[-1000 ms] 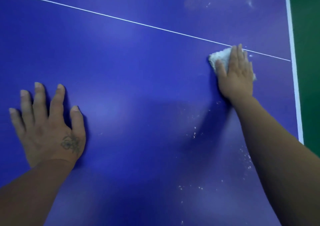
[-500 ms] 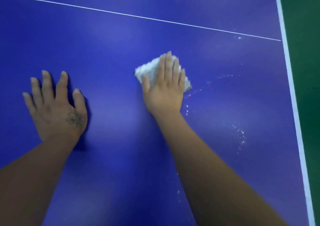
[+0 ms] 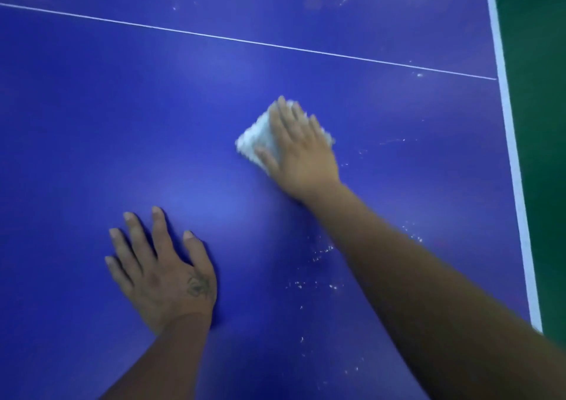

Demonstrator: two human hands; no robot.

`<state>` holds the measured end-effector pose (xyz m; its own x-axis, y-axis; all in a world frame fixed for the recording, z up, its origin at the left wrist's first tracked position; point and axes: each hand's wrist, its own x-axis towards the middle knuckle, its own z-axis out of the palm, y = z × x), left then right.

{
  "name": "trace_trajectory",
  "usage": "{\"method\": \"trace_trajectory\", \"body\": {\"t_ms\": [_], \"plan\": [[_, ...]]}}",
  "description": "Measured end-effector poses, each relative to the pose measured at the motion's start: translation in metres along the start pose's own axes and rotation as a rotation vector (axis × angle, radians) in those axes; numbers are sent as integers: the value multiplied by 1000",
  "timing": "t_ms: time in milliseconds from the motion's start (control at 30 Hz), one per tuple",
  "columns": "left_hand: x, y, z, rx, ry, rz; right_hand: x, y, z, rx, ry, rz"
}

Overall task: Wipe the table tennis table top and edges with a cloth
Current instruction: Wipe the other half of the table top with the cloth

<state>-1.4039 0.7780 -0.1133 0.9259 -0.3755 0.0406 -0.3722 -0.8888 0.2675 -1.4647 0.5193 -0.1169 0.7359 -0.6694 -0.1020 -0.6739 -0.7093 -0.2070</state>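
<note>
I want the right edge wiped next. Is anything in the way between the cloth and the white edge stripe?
Nothing visible. The right hand presses flat on the cloth; only blue table top with faint white specks lies between it and the edge stripe. The left hand rests on the opposite side.

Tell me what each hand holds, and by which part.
Nothing is gripped. The right hand presses flat on top of the white cloth, fingers straight; the left hand rests flat on the table top.
</note>
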Motion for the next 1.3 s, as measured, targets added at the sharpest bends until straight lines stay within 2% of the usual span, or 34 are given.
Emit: {"method": "trace_trajectory", "body": {"t_ms": [133, 267, 367, 533, 600, 700, 900, 1000, 1100, 1200, 1300], "plan": [[-2, -1, 4, -2, 16, 19, 42, 72, -17, -32, 69, 214], [-1, -3, 7, 3, 54, 28, -8, 118, -22, -38, 147, 436], [-2, -3, 9, 5, 73, 34, -83, 112, -14, -24, 200, 533], [-1, -2, 9, 3, 75, 32, -195, 73, 4, 29, 178, 601], [-1, -2, 10, 7, 79, 26, -204, 65, 10, 28, 173, 642], [-1, -2, 10, 8, 87, 39, -166, 66, 7, 33, 226, 718], [0, -6, 13, 10, 112, 40, -32, 90, -5, 28, 262, 670], [-1, -6, 13, 18, 125, 47, -2, 78, -7, 49, 227, 652], [0, -5, 11, 20, 114, 38, -33, 40, -1, -11, 210, 524], [0, -3, 8, 16, 88, 22, -116, 1, 15, -27, 205, 350], [-1, -3, 7, 17, 76, 18, -202, -28, 33, 1, 144, 260]]}}
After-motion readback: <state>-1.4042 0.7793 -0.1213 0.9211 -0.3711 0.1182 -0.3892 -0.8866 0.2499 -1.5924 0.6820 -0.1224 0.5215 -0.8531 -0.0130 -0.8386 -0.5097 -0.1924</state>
